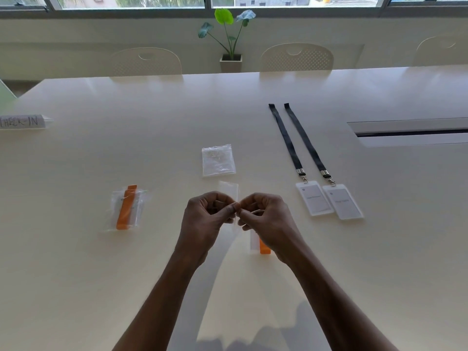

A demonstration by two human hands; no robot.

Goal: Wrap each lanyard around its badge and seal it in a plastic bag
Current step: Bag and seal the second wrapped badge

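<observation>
Only the one head view here, looking down on a white table (101,274). Both hands are up in the middle. The left hand (206,219) and right hand (268,220) have their fingers curled in, each pinching the same clear plastic bag (228,191) right where the fingertips meet. The bag hangs between the hands, and its top edge pokes up behind them.

The orange-lanyard badge (264,248) lies on the table just under the right wrist, mostly hidden. Off to the left sits a bagged badge (128,207) with an orange lanyard wound round it. I can't tell if that one's zipped. A stack of empty bags (219,160) is just beyond the hands.

On the right, two black lanyards (287,139) run toward the far edge, each clipped to a white badge holder (315,198). The holders sit side by side, and the print on them is too blurry to read.

At the far left a folded paper sign (21,121) is handwritten "CHECK-IN", with the first letter cut off by the frame. A potted plant (230,36) stands by the window beyond the table.
</observation>
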